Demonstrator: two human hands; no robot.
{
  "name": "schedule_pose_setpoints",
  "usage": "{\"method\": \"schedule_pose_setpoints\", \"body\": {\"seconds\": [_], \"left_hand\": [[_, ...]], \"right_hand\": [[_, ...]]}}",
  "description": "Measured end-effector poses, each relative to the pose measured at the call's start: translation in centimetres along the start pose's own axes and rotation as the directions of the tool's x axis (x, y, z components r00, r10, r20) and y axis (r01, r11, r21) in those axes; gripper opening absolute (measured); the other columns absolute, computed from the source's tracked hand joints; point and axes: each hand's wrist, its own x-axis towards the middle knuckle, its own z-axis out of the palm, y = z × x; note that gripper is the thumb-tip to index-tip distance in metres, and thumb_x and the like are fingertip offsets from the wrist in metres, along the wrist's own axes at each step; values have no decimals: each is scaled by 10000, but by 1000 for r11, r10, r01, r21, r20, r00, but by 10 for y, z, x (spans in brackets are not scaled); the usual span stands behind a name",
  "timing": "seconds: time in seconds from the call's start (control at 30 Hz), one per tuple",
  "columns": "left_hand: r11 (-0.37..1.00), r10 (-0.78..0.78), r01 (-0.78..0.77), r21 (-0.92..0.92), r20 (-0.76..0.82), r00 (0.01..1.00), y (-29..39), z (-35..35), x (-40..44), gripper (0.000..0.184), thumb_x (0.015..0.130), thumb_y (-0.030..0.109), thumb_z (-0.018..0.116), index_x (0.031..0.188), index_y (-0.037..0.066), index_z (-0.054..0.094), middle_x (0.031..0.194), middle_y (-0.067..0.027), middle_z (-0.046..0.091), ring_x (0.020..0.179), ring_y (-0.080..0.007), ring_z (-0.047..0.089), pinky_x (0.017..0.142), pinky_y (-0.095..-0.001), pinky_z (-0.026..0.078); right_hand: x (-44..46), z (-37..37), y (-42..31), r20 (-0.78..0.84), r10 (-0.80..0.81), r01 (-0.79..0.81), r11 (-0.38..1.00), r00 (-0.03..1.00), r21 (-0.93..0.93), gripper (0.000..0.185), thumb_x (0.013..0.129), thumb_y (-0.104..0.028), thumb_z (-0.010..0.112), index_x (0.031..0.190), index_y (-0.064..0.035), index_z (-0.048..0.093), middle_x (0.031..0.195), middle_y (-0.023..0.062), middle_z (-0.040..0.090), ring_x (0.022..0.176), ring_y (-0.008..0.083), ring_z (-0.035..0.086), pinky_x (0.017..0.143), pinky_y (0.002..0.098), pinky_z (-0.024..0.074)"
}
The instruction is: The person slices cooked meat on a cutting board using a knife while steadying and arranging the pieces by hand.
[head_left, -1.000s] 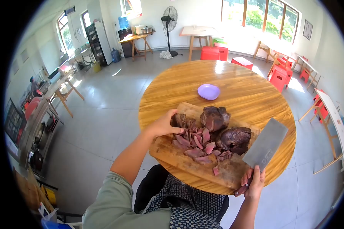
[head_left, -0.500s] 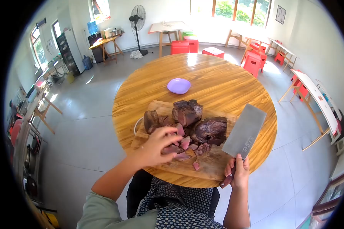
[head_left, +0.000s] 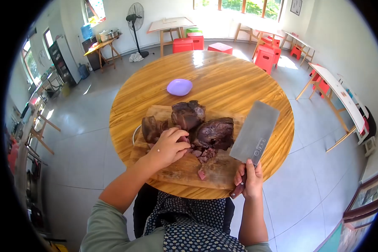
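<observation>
My right hand (head_left: pixel 252 178) is closed round the dark wooden handle of a cleaver (head_left: pixel 255 131), its broad blade raised over the right side of the cutting board (head_left: pixel 176 171). My left hand (head_left: pixel 169 148) is on cut pieces of meat at the left part of the board, its fingers curled over them and hiding most of them. Beyond it sit large dark chunks of meat: one at the left (head_left: pixel 149 129), one at the back (head_left: pixel 188 114) and one at the right (head_left: pixel 215 132). Small meat scraps (head_left: pixel 206 155) lie in front of the right chunk, and a pinkish bit (head_left: pixel 201 174) lies nearer me.
A purple dish (head_left: pixel 179 87) stands on the round wooden table (head_left: pixel 222 80) behind the board. Around the room are red stools (head_left: pixel 264 59), side tables (head_left: pixel 340 98), a standing fan (head_left: pixel 135 25) and a long counter along the left wall.
My left hand has come down from above the cut pieces, and its spread fingers have curled over them. My right hand still holds the cleaver. The whole view has shifted slightly.
</observation>
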Motion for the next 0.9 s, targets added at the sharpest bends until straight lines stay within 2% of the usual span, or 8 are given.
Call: {"method": "schedule_pose_setpoints", "body": {"seconds": [0.1, 0.2, 0.27, 0.43, 0.57, 0.67, 0.83, 0.9], "left_hand": [[996, -77, 76, -38, -15, 997, 18, 0, -4, 212, 806, 130, 800, 999, 84, 727, 1244, -103, 591, 1191, -365, 524, 1019, -460, 434], [978, -167, 164, -128, -14, 986, 36, 2, -6, 226, 821, 157, 801, 1024, 87, 729, 1204, -100, 588, 1158, -336, 537, 1002, -442, 435], [952, -157, 165, -256, 52, 986, 50, 7, -10, 235, 833, 159, 787, 1053, 96, 728, 1175, -91, 584, 1133, -311, 546, 977, -424, 440], [951, -105, 170, -259, 248, 963, 60, 16, -18, 247, 843, 130, 756, 1080, 89, 696, 1233, -81, 560, 1167, -306, 545, 985, -423, 431], [943, -117, 179, -279, 225, 967, 59, 17, -17, 196, 849, 119, 748, 1018, 71, 660, 1196, -86, 573, 1147, -307, 551, 988, -433, 428], [933, -105, 159, -323, 176, 979, 57, 22, -19, 189, 816, 104, 761, 929, 71, 613, 1084, -93, 612, 1039, -330, 558, 875, -420, 450], [851, -318, 354, -388, 154, 935, 67, 16, -28, 149, 860, 112, 749, 967, 59, 660, 936, -95, 655, 936, -330, 598, 825, -425, 470], [861, -333, 343, -376, 94, 938, 73, 15, -37, 145, 855, 115, 756, 960, 59, 672, 945, -97, 658, 928, -329, 602, 809, -427, 473]], "right_hand": [[-2, -2, 1, 0, -2, 2, 1000, 1000, -2, 92, 1093, -186, 442, 1140, -108, 430, 756, 48, 474, 539, 159, 501, 476, 306, 467], [0, 1, 1, -13, -7, 7, 1000, 1000, -5, 98, 1099, -200, 432, 1147, -114, 432, 739, 45, 466, 521, 150, 484, 457, 300, 455], [0, 2, 1, -19, -10, 10, 1000, 1000, -4, 102, 1106, -211, 419, 1149, -120, 431, 720, 42, 457, 503, 142, 469, 439, 293, 443], [0, -1, 1, 12, -6, 6, 1000, 1000, 7, 108, 1095, -196, 448, 1167, -116, 443, 740, 46, 468, 531, 157, 493, 464, 306, 460], [0, 0, 0, 6, -6, 6, 1000, 1000, 14, 108, 1094, -191, 449, 1169, -114, 445, 740, 46, 469, 530, 157, 493, 463, 306, 459], [0, 1, 0, 6, -13, 13, 1000, 1000, 5, 106, 1094, -189, 450, 1164, -110, 441, 743, 45, 470, 530, 156, 494, 463, 306, 459], [-2, 4, -3, -18, -8, 8, 1000, 1000, -21, 103, 1095, -193, 448, 1150, -107, 435, 751, 46, 472, 529, 155, 493, 465, 304, 457], [-2, 3, -1, -13, -15, 15, 1000, 1000, -20, 114, 1097, -200, 447, 1158, -104, 436, 750, 44, 468, 528, 152, 490, 464, 299, 455]]}}
